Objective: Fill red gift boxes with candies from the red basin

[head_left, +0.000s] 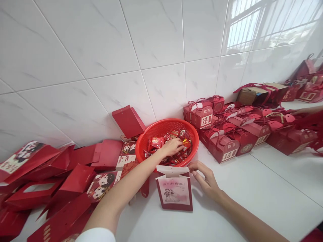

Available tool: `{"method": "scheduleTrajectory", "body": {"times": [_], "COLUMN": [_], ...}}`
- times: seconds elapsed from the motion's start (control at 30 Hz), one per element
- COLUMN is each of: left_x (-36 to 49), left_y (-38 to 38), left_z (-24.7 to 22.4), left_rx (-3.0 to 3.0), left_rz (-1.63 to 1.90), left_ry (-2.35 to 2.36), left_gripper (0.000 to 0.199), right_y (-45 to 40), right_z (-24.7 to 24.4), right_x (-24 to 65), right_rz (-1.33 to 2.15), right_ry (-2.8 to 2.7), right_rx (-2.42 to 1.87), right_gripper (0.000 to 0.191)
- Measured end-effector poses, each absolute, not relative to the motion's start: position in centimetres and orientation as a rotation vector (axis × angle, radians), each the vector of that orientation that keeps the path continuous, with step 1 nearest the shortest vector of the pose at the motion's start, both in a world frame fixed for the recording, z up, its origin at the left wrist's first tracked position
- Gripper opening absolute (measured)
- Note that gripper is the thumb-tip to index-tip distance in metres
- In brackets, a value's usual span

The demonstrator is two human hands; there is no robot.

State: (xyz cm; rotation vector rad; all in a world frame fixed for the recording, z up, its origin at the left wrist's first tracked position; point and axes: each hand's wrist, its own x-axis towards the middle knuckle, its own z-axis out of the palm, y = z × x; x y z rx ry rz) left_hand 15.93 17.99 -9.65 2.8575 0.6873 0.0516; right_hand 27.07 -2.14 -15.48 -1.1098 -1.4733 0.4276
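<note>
My left hand (173,147) reaches into a red plastic basket (196,143) of wrapped candies (156,142). Its fingers curl down over the candies, and what they may hold is hidden. In front of the basket, an open-topped paper gift box (174,194) with a drawn couple on its pale front stands upright on the white table. My right hand (205,175) is at the box's upper right corner, thumb and fingers apart, with nothing visible between them.
Red paper boxes and bags (107,153) lie piled on the left. Closed red boxes with cord handles (224,148) stand in rows on the right. A tiled wall (113,40) rises behind. Part of another person's arm (309,110) shows at the right edge.
</note>
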Motion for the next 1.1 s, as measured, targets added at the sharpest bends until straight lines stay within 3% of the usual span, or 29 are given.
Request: {"method": "scheduleTrajectory", "body": {"times": [0.17,0.33,0.53,0.8,0.93,1.1], "left_x": [15.8,15.6,15.8,15.9,15.6,15.4], "left_y": [18.0,18.0,18.5,18.9,19.2,20.6], "left_z": [-9.8,-10.2,-10.3,-8.8,-8.2,-8.8], "left_rx": [2.817,2.764,2.664,2.505,2.362,1.96], "left_rz": [0.074,0.096,0.141,0.527,0.752,1.068], "left_ry": [0.825,0.928,0.924,0.925,0.904,0.879], "left_gripper": [0.023,0.044,0.045,0.061,0.055,0.034], "right_y": [-1.8,1.6,9.7,14.6,15.6,15.7], "right_z": [-13.6,-9.9,-7.9,-8.8,-10.0,-10.5], "right_x": [26.9,27.8,29.6,30.2,30.2,30.6], "right_rz": [0.267,0.152,0.365,0.475,0.599,0.722], "right_ry": [-1.458,-1.546,-1.505,-1.419,-1.338,-1.231], "right_rx": [-1.111,-1.136,-1.582,-1.587,-1.482,-1.266], "right_gripper": [0.023,0.018,0.012,0.02,0.021,0.037]}}
